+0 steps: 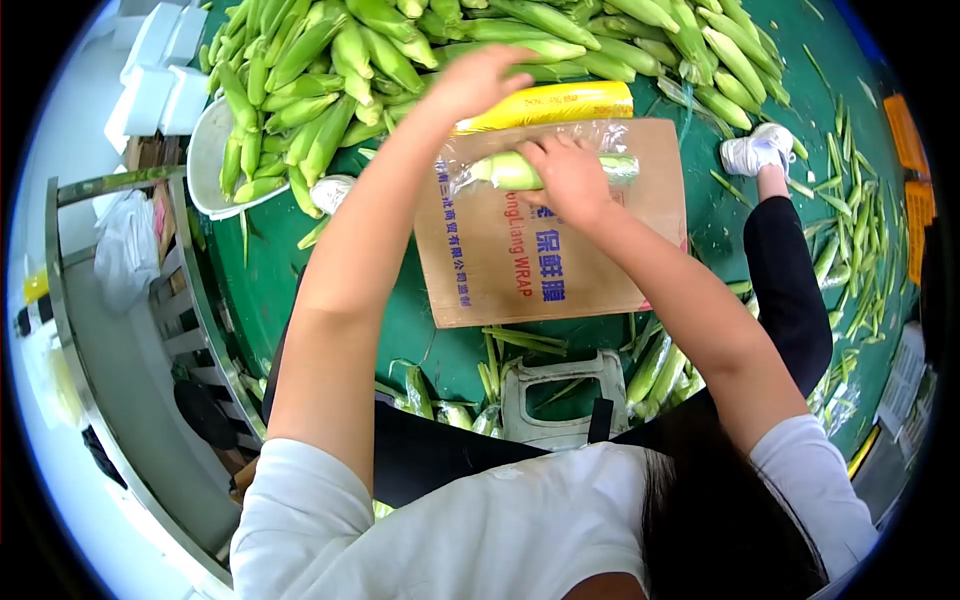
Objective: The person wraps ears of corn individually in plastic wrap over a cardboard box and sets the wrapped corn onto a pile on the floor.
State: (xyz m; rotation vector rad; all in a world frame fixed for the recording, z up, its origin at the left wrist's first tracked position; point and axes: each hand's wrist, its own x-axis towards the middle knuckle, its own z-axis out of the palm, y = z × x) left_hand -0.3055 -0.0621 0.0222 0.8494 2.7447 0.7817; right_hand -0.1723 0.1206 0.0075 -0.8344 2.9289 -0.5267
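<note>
We note the corn pile [390, 58] beyond the cardboard [600, 280], the yellow roll [565, 103] at its far edge, the film-covered ear [508, 172] on the cardboard, the right hand [570, 180] clasping that ear, and, apart, the left hand [472, 86], spread near the roll.

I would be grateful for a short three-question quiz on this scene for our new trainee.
1. Which of the person's hands is on the corn cob that lies over the cardboard?
2. True or false: the yellow roll lies between the cardboard and the corn pile.
3. Fill in the blank: the red lettering on the cardboard ends with the capitalised English word ____.

Key:
1. The right hand.
2. True.
3. WRAP.
</note>
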